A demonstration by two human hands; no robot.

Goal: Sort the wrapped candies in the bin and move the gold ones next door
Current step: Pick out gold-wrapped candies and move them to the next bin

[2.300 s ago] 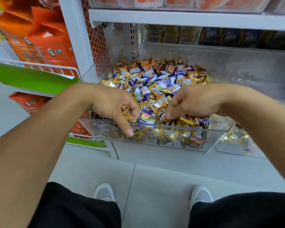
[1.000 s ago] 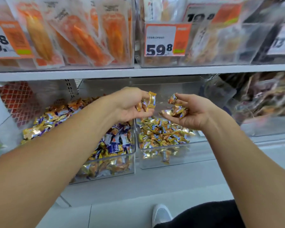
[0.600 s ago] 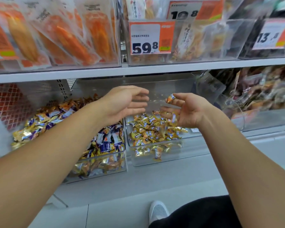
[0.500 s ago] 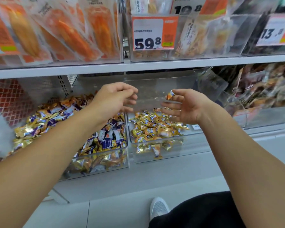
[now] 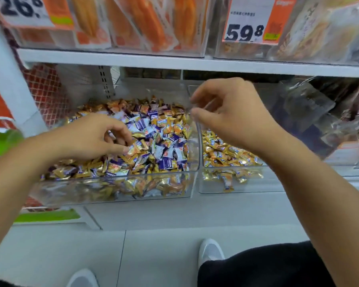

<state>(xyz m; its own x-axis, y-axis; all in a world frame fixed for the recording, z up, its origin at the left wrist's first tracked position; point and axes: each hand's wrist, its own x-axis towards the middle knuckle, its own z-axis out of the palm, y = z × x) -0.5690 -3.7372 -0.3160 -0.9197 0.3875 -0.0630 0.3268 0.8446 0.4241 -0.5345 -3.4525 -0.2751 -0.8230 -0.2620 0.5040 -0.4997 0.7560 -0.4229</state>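
Because the task is to separate gold wrappers from a mixed lot, the two clear acrylic bins stand side by side on the same shelf, sharing a dividing wall [image 5: 197, 141], which serves here as the reference line. To the left of that wall sits the mixed candy bin [image 5: 112, 191], heaped with gold and purple-and-white wrapped candies [image 5: 164, 146]. To the right of it sits the receiving bin [image 5: 240, 186], holding a shallow layer of gold candies [image 5: 226, 154] only; by that showing the sort is well under way but far from finished, since much gold remains left of the wall.

The person's left hand [image 5: 91, 137] lies low on the heap left of the wall, fingers curled down into the pile, thumb and forefinger closing on a gold-wrapped candy [image 5: 136, 149]; whether it is fully gripped I cannot tell. The right hand [image 5: 228, 112] hangs above the wall, fingers loosely bent and somewhat blurred, with nothing visible in it; I judge it released and idle. Overhead, a price tag [image 5: 255, 19] hangs on the upper shelf.
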